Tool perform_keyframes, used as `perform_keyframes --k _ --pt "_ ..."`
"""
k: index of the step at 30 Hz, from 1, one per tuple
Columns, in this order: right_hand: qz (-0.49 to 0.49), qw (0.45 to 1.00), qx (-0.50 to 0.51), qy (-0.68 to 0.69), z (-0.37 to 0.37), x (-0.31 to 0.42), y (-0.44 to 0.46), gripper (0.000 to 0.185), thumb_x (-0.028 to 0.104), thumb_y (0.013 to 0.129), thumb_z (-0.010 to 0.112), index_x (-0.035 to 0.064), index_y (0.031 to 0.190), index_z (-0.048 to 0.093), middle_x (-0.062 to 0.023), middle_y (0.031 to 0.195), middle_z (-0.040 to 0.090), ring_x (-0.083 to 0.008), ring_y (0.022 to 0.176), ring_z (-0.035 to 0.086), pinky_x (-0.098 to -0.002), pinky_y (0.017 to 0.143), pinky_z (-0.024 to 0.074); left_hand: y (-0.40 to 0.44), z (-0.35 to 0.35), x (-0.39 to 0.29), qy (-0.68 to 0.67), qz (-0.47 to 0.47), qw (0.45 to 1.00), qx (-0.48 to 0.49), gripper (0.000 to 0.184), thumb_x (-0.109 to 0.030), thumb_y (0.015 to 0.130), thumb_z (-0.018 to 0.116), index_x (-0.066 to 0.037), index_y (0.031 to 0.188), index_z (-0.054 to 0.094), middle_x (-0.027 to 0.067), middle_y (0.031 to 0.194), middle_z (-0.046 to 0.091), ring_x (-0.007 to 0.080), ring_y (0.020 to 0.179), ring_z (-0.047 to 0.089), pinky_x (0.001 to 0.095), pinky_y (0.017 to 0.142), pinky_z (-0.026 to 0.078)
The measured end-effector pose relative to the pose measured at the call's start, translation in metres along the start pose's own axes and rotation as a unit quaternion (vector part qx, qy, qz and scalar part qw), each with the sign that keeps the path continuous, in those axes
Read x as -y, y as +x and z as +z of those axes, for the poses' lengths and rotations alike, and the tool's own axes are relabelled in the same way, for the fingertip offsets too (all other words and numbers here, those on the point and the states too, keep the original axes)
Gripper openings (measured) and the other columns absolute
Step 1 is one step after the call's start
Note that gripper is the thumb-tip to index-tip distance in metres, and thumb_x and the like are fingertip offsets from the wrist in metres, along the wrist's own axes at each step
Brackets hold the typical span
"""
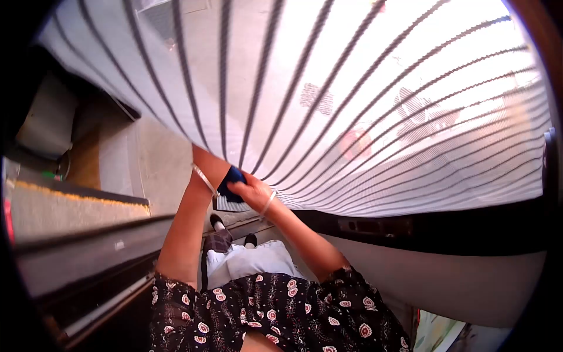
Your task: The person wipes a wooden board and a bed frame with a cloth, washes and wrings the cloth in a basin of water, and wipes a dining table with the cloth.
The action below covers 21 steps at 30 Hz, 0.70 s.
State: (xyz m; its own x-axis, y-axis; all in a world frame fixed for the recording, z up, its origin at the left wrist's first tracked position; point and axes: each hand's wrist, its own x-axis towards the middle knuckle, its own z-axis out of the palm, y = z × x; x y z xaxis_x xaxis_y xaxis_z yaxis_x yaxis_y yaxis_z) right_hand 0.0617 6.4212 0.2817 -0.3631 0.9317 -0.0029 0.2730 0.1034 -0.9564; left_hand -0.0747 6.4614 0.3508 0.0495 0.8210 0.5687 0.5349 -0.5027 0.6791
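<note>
A sheer white fabric with dark stripes (305,100) spreads across the upper view, its lower edge slanting in front of me. My left hand (209,159) reaches up behind this edge; only the part just past the bracelet shows, and its fingers are hidden. Beside it, my right hand (253,190) is closed at the fabric's lower edge, with the thumb over a dark blue cloth-like piece (232,183). A small striped flap (230,205) hangs below that piece. Each wrist wears a pale bracelet.
A long dark bar (375,227) runs below the fabric on the right, above a pale panel (446,276). To the left are a grey ledge with a yellow edge (76,196) and dark rails (105,293). My feet (251,240) stand on the floor below.
</note>
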Motion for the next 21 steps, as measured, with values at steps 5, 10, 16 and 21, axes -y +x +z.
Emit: perform_keyframes --k 5,10,16,21 --pt "-0.25 0.924 -0.19 -0.22 -0.076 -0.04 0.063 0.036 0.015 0.092 0.051 0.0057 0.127 0.049 -0.0114 0.111 0.06 -0.0174 0.091 0.062 -0.0303 0.087 0.0472 0.077 0.043 -0.106 -0.327 -0.101 0.929 0.142 0.053 -0.012 0.078 0.056 -0.001 0.128 0.043 0.0209 0.118 0.053 0.036 0.109 0.05 0.0409 0.096 0.039" --pt "-0.021 0.933 -0.358 0.036 -0.161 -0.049 0.067 0.038 0.015 0.092 0.051 0.0057 0.128 0.046 -0.0124 0.108 0.06 -0.0185 0.089 0.062 -0.0316 0.08 0.0507 0.111 0.114 -0.138 -0.043 0.224 0.916 0.329 0.061 -0.014 0.077 0.056 -0.003 0.134 0.038 0.0261 0.117 0.051 0.0399 0.111 0.048 0.0443 0.099 0.037" --pt "0.039 0.798 -0.55 0.242 -0.209 -0.058 0.007 0.04 0.015 0.092 0.051 0.0057 0.13 0.043 -0.0136 0.105 0.061 -0.0199 0.086 0.064 -0.0331 0.072 0.0549 0.129 0.094 -0.141 -0.265 0.286 0.804 0.448 0.04 -0.008 0.078 0.059 0.002 0.117 0.051 0.0232 0.115 0.055 0.0363 0.106 0.054 0.0401 0.093 0.042" --pt "0.057 0.776 -0.562 0.28 -0.22 0.026 -0.044 0.028 0.009 0.089 0.054 0.001 0.116 0.053 -0.0089 0.097 0.062 -0.0177 0.085 0.063 -0.0309 0.077 0.0525 0.151 0.127 -0.104 -0.34 0.222 0.789 0.461 0.035 -0.005 0.078 0.06 0.001 0.112 0.053 0.0199 0.107 0.059 0.0366 0.099 0.057 0.0405 0.086 0.046"
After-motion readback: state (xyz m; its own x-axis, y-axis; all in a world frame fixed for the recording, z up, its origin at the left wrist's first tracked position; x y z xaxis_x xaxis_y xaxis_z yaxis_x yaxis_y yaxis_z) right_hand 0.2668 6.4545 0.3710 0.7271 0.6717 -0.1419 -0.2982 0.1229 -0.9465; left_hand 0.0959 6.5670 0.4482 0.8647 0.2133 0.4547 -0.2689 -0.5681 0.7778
